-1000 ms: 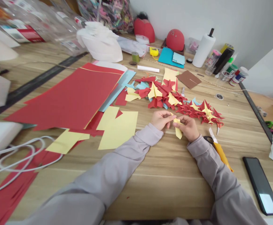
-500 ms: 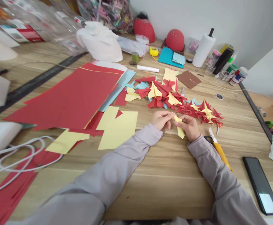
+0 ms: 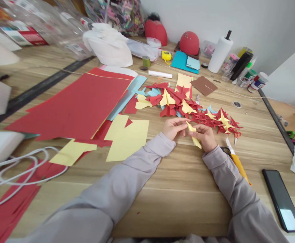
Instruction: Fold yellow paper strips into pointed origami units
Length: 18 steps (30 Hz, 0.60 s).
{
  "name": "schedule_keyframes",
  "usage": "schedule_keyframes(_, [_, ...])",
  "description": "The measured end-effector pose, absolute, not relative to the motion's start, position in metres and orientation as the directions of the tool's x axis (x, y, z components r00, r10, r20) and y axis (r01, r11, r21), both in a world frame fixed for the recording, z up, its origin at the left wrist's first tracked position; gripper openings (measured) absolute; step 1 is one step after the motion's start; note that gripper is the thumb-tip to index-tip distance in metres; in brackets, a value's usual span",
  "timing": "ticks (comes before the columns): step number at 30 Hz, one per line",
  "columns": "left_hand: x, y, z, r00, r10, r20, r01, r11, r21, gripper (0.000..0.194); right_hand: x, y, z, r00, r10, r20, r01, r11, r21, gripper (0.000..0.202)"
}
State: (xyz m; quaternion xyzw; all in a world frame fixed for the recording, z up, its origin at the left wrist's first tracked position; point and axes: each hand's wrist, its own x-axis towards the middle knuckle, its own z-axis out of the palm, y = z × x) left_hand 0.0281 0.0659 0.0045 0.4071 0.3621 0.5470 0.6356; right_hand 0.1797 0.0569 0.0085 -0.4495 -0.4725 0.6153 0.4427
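A narrow piece of folded yellow paper [image 3: 195,140] is held just above the wooden table, slanting down to the right. My right hand [image 3: 205,136] grips its middle between thumb and fingers. At its pointed upper end, the thumb and forefinger of my left hand [image 3: 172,129] close on the paper; the other fingers are curled underneath. Right behind both hands lies a heap of folded paper planes, mostly red [image 3: 179,98], with some yellow planes [image 3: 167,98] and a few light blue ones. More spiky red folded pieces [image 3: 205,118] reach to the right.
Large red sheets [image 3: 79,101] and yellow sheets [image 3: 134,138] lie left of my hands. An orange-handled cutter [image 3: 240,168] and a phone [image 3: 281,199] are at the right. White cable [image 3: 31,160] loops at the left. Bottles [image 3: 241,65] stand by the wall.
The folded yellow paper has turned slightly in my fingers and now looks narrower, its pointed end showing. My left fingers have shifted a little; both arms stay nearly in place.
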Motion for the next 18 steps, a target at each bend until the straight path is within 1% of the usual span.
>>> schedule_keyframes(3, [0.0276,0.0670,0.0033,0.136,0.990,-0.027,-0.405,0.080,0.911,0.034,0.1799,0.0574,0.0083,-0.219,0.967,-0.130,-0.138,-0.162,-0.977,0.036])
schedule_keyframes(8, [0.0273,0.0686,0.0017,0.122,0.992,-0.036,-0.405,0.083,0.911,0.035,0.1798,0.0567,0.0105,-0.229,0.965,-0.125,-0.146,-0.161,-0.976,0.034])
schedule_keyframes(12, [0.0277,0.0685,0.0004,0.079,0.996,-0.030,-0.363,0.057,0.930,0.030,0.1793,0.0564,0.0101,-0.231,0.967,-0.112,-0.108,-0.140,-0.984,0.035])
schedule_keyframes(18, [0.0277,0.0660,0.0018,0.098,0.995,0.001,-0.363,0.035,0.931,0.023,0.1793,0.0581,0.0074,-0.206,0.975,-0.083,-0.045,-0.094,-0.995,0.037])
